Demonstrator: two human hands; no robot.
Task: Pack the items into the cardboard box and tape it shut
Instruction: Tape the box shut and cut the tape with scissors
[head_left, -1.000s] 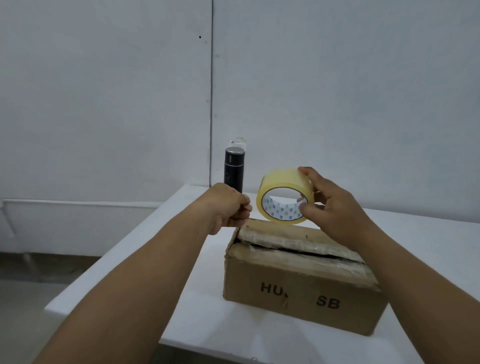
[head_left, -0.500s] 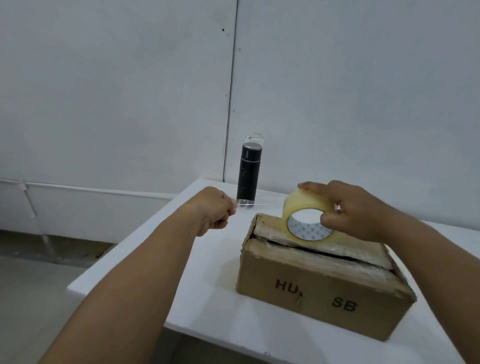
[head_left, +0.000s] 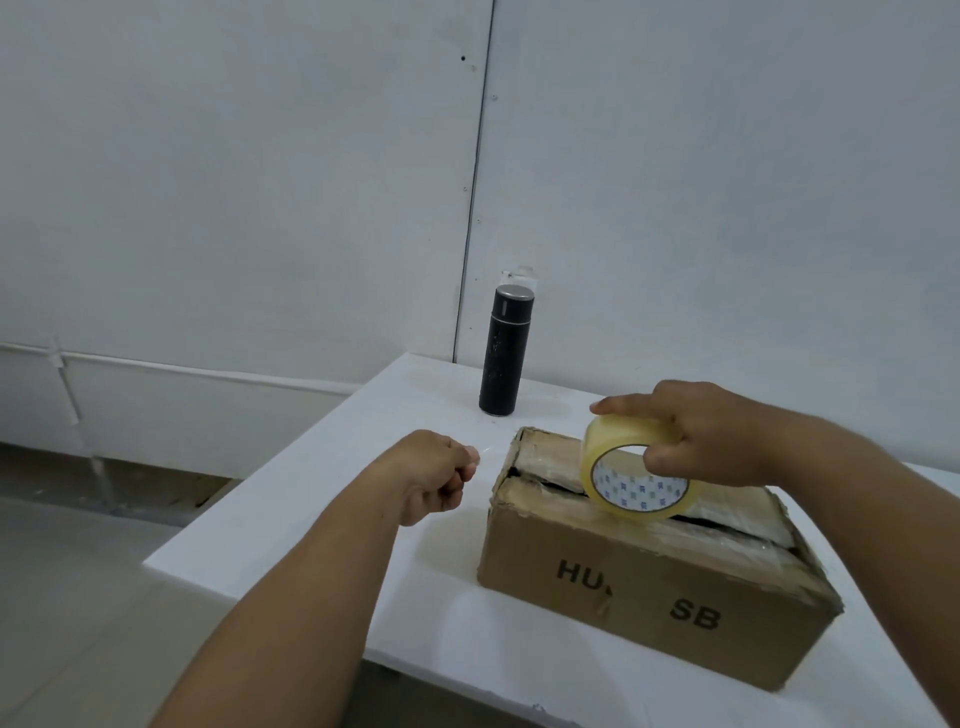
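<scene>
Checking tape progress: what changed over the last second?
The right hand brought the tape roll down from above the box onto its top seam. The left hand drew back to the left, pinching the tape's free end. Both grips, the box and the flask stayed put.

White table (head_left: 291, 519) w/ cardboard box (head_left: 649, 597) near front edge, black bottle (head_left: 504, 358) upright behind.

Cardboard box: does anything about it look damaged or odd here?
Yes. The cardboard box looks worn: its top flaps are crumpled and leave a dark gap along the seam, with old wrinkled tape on them. The printed side lettering is broken mid-word. The tape roll rests on the seam, under the right hand.
</scene>
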